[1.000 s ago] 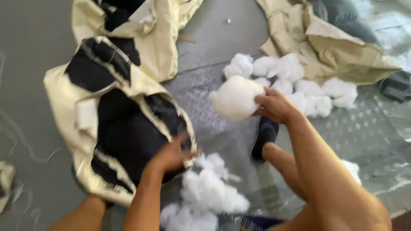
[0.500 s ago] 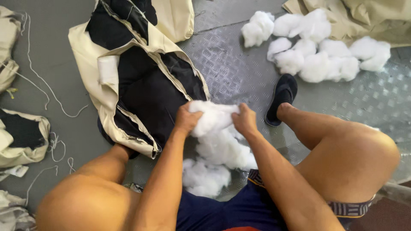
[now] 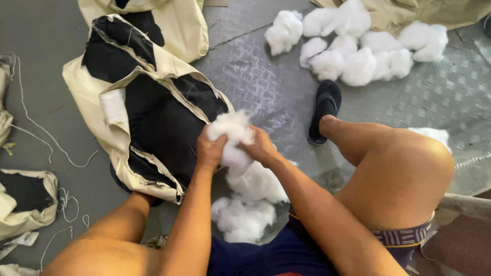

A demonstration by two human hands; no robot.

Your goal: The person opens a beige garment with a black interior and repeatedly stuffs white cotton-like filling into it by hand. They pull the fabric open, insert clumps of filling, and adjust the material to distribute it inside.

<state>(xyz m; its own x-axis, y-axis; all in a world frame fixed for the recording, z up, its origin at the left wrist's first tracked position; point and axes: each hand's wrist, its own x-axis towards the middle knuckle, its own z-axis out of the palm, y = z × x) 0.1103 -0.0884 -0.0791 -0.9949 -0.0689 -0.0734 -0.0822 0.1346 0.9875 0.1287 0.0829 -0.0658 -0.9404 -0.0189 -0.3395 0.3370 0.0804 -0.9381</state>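
Note:
Both my hands grip one clump of white stuffing (image 3: 231,130) just in front of my lap. My left hand (image 3: 210,150) holds its left side and my right hand (image 3: 260,147) its right side. The clump sits at the open edge of a beige fabric cover with a black lining (image 3: 153,120), which lies on the floor to the left. More white stuffing (image 3: 245,204) is piled on the floor between my legs, under my forearms.
A heap of white stuffing clumps (image 3: 358,51) lies at the back right on the grey patterned metal floor (image 3: 409,102). My foot wears a black slipper (image 3: 324,107). Other beige covers (image 3: 25,204) and loose white cords (image 3: 46,138) lie at the left.
My right hand brought a stuffing clump from the far pile down to my lap, where my left hand joined it. Both hands now hold it at the cover's opening.

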